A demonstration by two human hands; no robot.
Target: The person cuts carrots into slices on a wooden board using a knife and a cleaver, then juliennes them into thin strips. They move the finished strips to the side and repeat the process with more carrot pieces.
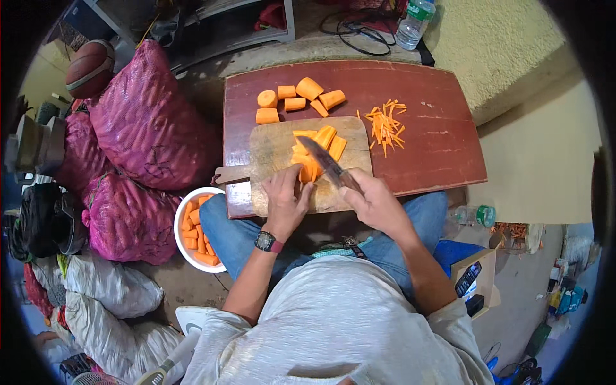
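Observation:
On a wooden cutting board [273, 141] lie several orange carrot slices [325, 136]. My left hand [285, 197], with a watch [264, 241] on its wrist, has its fingertips bent against a cut carrot piece [308, 169] near the board's middle. My right hand [372, 200] is closed round the handle of a kitchen knife [323, 159]. The blade slants to the upper left, over the slices and just beside the held carrot. Behind the board sit several short carrot chunks [295, 104]. A pile of thin carrot strips [386, 124] lies to its right.
The board rests on a low red-brown table [436, 138]. A white bowl [184, 247] of carrot pieces stands on the floor at the left. Large pink mesh sacks [151, 122] fill the left side. Plastic bottles [412, 25] stand at the back right, near a yellowish wall [500, 51].

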